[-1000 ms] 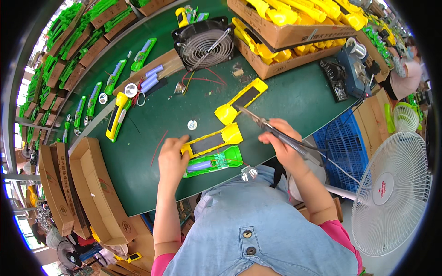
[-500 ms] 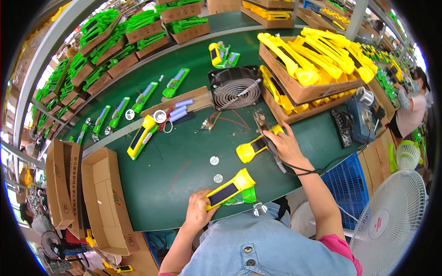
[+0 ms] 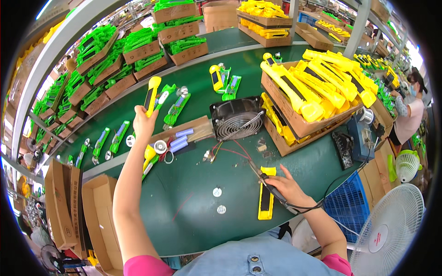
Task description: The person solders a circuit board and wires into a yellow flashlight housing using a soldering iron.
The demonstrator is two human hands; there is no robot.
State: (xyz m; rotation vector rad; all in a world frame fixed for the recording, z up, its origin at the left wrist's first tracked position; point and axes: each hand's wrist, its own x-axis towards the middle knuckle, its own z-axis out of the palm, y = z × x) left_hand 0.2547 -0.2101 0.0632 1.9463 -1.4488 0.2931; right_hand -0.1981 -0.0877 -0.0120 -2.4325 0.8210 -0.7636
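My left hand [image 3: 145, 123] reaches to the far left and is closed on the lower end of a yellow flashlight casing [image 3: 150, 95] with a dark panel. Next to it are a green casing half [image 3: 165, 95] and a green casing with a round silver reflector [image 3: 176, 109]. My right hand [image 3: 290, 189] holds a soldering iron [image 3: 276, 191] with a black cable, its tip end pointing up and left. Under that hand lies another yellow casing [image 3: 265, 209]; whether the fingers also grip it I cannot tell. Two round clear lenses [image 3: 219, 200] lie to its left.
A black fan [image 3: 235, 118] stands mid-table, with blue cylindrical cells [image 3: 179, 141] beside it. Cartons of yellow casings [image 3: 317, 87] stack on the right, near a blue soldering station [image 3: 361, 133]. Open cartons [image 3: 102, 221] stand left. A white fan [image 3: 386, 230] is at right.
My left hand has carried a yellow casing from the near edge to the far left. My right hand has come nearer with the iron, and the yellow casing under it has turned lengthwise.
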